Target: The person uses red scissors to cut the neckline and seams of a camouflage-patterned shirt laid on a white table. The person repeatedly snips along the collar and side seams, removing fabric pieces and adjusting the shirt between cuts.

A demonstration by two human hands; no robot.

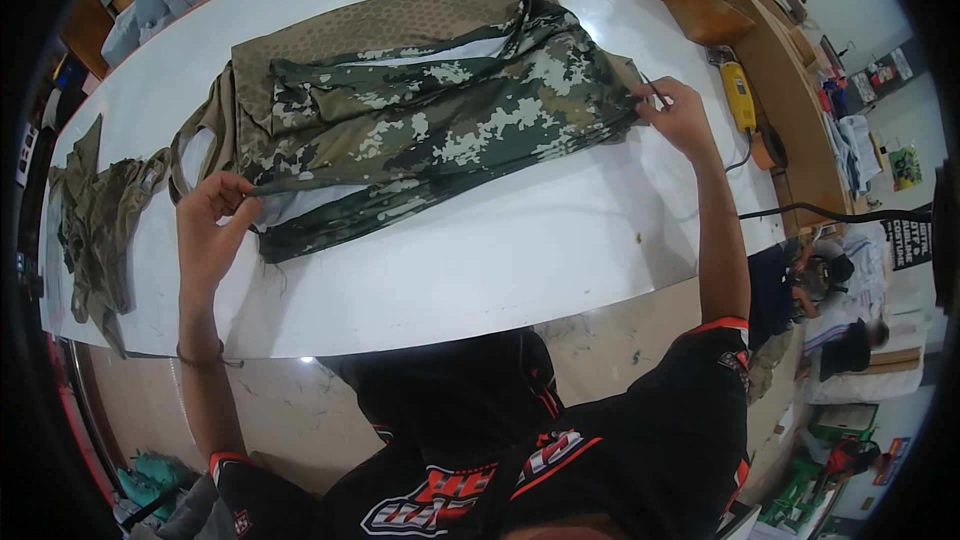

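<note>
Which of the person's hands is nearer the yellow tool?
Right. The right hand is just left of the yellow tool, at the right end of the camouflage cloth; the left hand is at its left end.

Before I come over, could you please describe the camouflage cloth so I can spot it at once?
On the white table, the camouflage cloth lies between the left hand and the right hand. Its pale, blocky patches on dark green set it apart from the brown honeycomb-patterned cloth.
</note>
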